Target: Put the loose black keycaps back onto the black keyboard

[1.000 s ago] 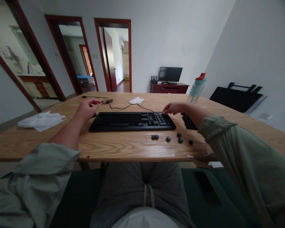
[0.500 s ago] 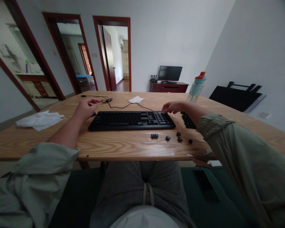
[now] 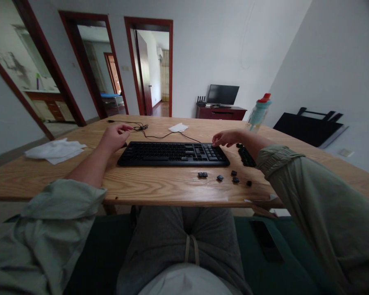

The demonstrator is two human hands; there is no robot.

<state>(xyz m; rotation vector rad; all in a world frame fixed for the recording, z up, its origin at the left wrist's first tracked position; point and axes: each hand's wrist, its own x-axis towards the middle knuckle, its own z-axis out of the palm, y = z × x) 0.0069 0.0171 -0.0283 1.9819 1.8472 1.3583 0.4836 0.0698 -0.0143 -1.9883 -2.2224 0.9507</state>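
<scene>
A black keyboard [image 3: 172, 161] lies across the wooden table, with lighter gaps among its keys toward the right. My right hand [image 3: 226, 137] is at its upper right part, fingertips pinched together and touching the top of the number pad. Whatever is between those fingertips is too small to make out. Beside the keyboard's far left corner, my left hand [image 3: 113, 137] is loosely closed, fingers curled. A small dark thing shows under it, its kind unclear. Several loose black keycaps [image 3: 219, 178] lie in front of the keyboard's right end. More keycaps [image 3: 245, 155] are grouped beside it, partly hidden by my right forearm.
The keyboard's cable [image 3: 160, 137] runs back to a coil near my left hand. White tissues [image 3: 57, 150] lie at the left, another tissue [image 3: 178, 127] at the back. A bottle [image 3: 258, 112] with a red lid stands behind my right arm. A phone [image 3: 266, 241] rests on the green seat.
The view has shifted slightly, so everything appears a little further right. My right fingertips remain at the number pad's top, and my left hand stays by the left corner.
</scene>
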